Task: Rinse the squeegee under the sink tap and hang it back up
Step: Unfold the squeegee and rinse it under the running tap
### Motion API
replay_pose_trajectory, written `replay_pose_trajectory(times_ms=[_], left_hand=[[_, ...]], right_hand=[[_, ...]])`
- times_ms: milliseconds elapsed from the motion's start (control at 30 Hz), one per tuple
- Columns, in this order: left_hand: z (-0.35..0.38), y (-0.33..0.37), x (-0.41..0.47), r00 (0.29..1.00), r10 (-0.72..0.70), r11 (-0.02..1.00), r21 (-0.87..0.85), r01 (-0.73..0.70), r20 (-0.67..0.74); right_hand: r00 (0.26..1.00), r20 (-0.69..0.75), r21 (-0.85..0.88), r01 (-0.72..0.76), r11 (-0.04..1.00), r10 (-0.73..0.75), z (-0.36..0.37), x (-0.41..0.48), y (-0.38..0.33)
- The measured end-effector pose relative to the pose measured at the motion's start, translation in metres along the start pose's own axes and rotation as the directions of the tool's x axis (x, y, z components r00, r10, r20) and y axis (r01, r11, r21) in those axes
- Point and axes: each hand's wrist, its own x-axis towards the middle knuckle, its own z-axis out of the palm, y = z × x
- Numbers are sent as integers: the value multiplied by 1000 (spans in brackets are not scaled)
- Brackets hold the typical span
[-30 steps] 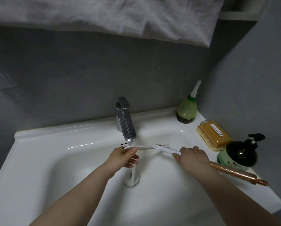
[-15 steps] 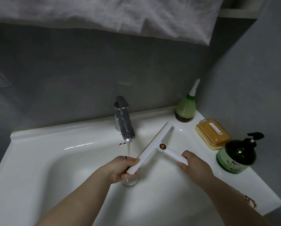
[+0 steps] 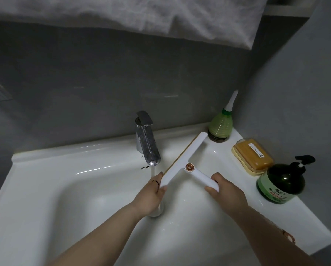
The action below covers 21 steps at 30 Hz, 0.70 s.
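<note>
Glossy white ceramic sink (image 3: pixel 68 181) set into a dim grey-walled corner, chrome tap (image 3: pixel 147 144) running. White T-shaped squeegee (image 3: pixel 184 162) held over the basin: left hand (image 3: pixel 151 196) pinching the blade's near end, right hand (image 3: pixel 226 191) clasping the handle. Green bottles and amber soap on the right ledge.

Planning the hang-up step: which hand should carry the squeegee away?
Right. The right hand already grips the squeegee by its handle; the left hand only pinches the blade's near end.
</note>
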Motion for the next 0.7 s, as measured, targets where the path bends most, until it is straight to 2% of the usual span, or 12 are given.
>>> replay_pose_trajectory(times_ms=[67, 133, 167, 200, 267, 367, 433, 533, 700], left_hand=[[2, -3, -4, 998, 57, 986, 156, -60, 24], [0, -6, -5, 997, 72, 985, 159, -69, -12], [-2, -9, -4, 997, 54, 998, 46, -52, -48], [-5, -9, -3, 999, 4, 991, -135, -11, -54], [-12, -11, -3, 995, -103, 886, -454, 96, 10], [-21, -14, -2, 982, -177, 781, -597, 184, 71], [-23, -12, 1, 973, -229, 786, -587, 193, 12], [-21, -12, 4, 960, -259, 853, -491, 177, -103], [-20, -14, 1, 973, -209, 895, -419, 150, -99]], right_hand=[[1000, 10, -10, 5, 1000, -4, 0, 0, 0], [1000, 5, -3, 6, 1000, -6, 1, 0, 1], [1000, 0, 2, 5, 1000, -5, 2, 0, 1], [1000, -4, 10, 2, 1000, -2, 2, 0, 2], [1000, -14, 27, -3, 1000, 3, 1, 1, 3], [1000, -27, 30, 12, 999, -11, 0, 2, 1], [999, -38, 28, 26, 999, -25, 0, 3, -3], [998, -52, 15, 42, 999, -41, 0, 4, -8], [997, -61, 2, 57, 998, -57, -1, 6, -11]])
